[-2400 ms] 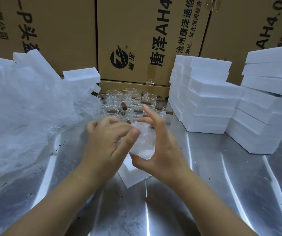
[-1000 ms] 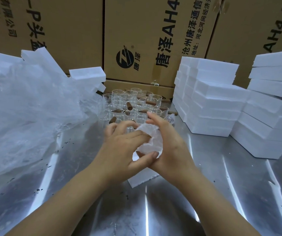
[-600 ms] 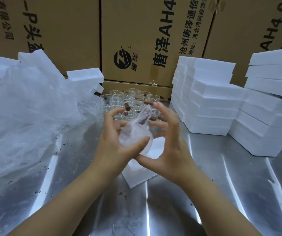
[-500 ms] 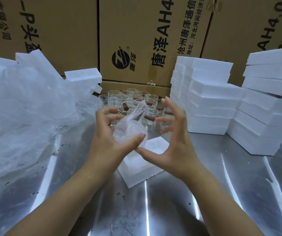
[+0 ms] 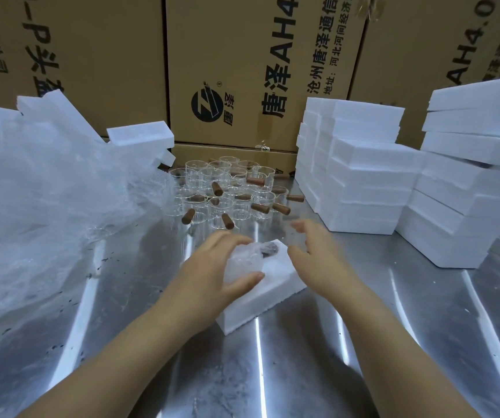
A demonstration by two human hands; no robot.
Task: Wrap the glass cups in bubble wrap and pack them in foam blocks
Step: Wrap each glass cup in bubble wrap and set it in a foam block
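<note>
My left hand [image 5: 209,276] grips a glass cup wrapped in bubble wrap [image 5: 244,260] and holds it down on a white foam block [image 5: 260,300] lying on the steel table. The cup's brown wooden handle [image 5: 269,248] pokes out of the wrap toward the right. Just right of the block hovers my right hand [image 5: 318,251], blurred, fingers spread and holding nothing. Behind them stands a cluster of several bare glass cups with wooden handles [image 5: 227,194].
A big heap of bubble wrap [image 5: 40,200] fills the left side, with foam pieces [image 5: 140,137] behind it. Two stacks of foam blocks [image 5: 360,170] [image 5: 471,182] stand at the right. Cardboard boxes [image 5: 242,70] wall off the back. The steel table [image 5: 303,372] runs toward me.
Both hands came down from chest height. My left hand lowered the wrapped cup onto the foam block; my right hand let go of it and moved to the right.
</note>
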